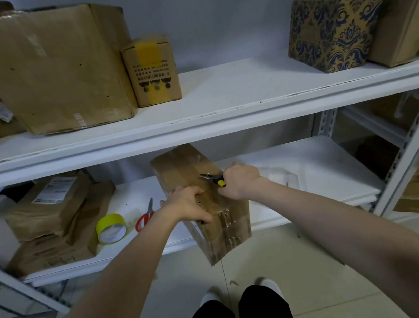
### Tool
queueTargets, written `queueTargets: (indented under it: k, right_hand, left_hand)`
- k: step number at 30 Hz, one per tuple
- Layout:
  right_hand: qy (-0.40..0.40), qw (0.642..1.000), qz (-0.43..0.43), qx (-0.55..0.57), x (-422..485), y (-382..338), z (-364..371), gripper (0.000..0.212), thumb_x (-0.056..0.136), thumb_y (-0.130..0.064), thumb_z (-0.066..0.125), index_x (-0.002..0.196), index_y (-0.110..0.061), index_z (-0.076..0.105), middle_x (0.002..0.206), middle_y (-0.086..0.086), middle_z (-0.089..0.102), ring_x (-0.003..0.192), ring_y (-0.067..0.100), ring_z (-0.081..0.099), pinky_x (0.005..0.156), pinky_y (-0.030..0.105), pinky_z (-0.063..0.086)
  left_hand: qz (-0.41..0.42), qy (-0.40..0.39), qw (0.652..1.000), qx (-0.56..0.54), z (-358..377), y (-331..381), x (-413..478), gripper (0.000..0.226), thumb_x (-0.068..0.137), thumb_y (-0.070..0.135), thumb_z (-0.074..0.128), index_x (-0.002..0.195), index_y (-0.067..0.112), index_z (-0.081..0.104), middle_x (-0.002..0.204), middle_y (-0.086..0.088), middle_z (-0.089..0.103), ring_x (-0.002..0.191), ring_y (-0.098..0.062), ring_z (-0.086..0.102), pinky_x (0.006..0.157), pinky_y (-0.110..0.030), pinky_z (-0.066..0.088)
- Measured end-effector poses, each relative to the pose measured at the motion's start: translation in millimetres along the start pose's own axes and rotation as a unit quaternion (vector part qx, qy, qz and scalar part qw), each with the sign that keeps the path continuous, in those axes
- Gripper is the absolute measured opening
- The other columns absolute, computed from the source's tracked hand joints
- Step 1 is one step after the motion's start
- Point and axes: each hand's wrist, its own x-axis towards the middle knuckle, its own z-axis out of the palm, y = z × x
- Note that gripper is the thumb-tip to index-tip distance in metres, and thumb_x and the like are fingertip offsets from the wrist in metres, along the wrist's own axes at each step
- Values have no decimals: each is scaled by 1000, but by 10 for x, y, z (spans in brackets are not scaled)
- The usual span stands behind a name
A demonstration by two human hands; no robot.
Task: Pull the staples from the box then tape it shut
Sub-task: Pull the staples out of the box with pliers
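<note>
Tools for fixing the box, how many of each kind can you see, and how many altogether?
Pliers: 1, held in the right hand against the box
Scissors: 1, red handles, on the lower shelf
Tape roll: 1, yellow, beside the scissors
Total: 3

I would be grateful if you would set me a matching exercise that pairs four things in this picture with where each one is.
Things:
1. pliers
2. tape roll
3. scissors
4. patterned box

Places:
A. on the upper shelf, at the right
B. lying on the lower shelf, red handles nearest the camera
C. held in the right hand, nose at the top of the brown box
D. yellow, on the lower shelf beside stacked parcels

Pairs: 1-C, 2-D, 3-B, 4-A
</note>
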Motion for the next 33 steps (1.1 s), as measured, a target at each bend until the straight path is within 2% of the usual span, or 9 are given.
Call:
queueTargets:
  k: [6,9,13,18,24,26,29,31,33]
  right_hand:
    - [-50,990,29,128,-134,51,-73,35,90,-39,52,69,-11,47,78,6,53,76,27,51,53,28,33]
    - [-76,970,62,222,-237,111,-104,35,89,-33,54,63,-13,42,66,3,46,63,21,46,49,28,28]
    - [-91,933,105,331,-343,199,-76,34,86,-31,58,61,-12,43,62,4,47,62,22,47,53,29,31]
    - [20,994,69,81,-473,251,5,32,89,-41,52,87,-10,56,86,5,49,85,28,56,62,29,41]
    - [-37,924,146,352,-452,393,97,37,85,-35,57,61,-12,42,61,2,44,57,19,44,47,28,27]
    - [-29,935,137,326,-490,384,144,34,86,-35,56,64,-11,46,67,4,49,61,22,49,49,27,30]
    - [81,988,63,115,-544,386,197,32,90,-39,51,93,-8,58,96,10,53,87,31,58,63,31,39]
    - [128,982,62,123,-519,475,114,35,91,-39,50,99,-7,59,97,11,53,89,34,57,65,32,40]
    - [126,972,84,178,-476,608,12,32,91,-39,51,83,-9,55,85,9,54,79,33,54,61,30,38]
  left_hand:
    - [39,-39,998,1,-37,-89,-19,91,62,35,80,140,31,36,134,-2,40,119,-24,43,99,-40,47]
    - [43,-57,997,18,-94,-96,-22,94,64,28,82,143,31,31,137,-4,35,122,-25,39,101,-37,44]
    - [33,-68,997,-34,-131,50,17,88,64,57,77,138,31,38,141,1,36,128,-24,39,107,-41,40]
    - [-6,35,999,-37,67,295,107,68,60,68,67,117,35,49,123,3,55,115,-24,49,101,-49,40]
    - [-38,13,999,-37,94,363,146,72,58,57,73,121,35,44,122,2,54,114,-24,48,98,-47,43]
    - [-42,5,999,-25,75,346,160,71,59,56,73,121,36,44,121,2,53,114,-24,47,97,-46,43]
    - [-41,5,999,-10,67,349,179,64,59,57,70,115,35,48,113,2,54,106,-23,49,94,-45,45]
    - [-39,3,999,-13,75,365,204,59,59,56,70,109,34,50,107,1,55,102,-22,50,92,-44,47]
    - [-39,1,999,-16,72,382,223,53,57,55,71,101,32,53,101,1,56,98,-21,52,90,-44,49]
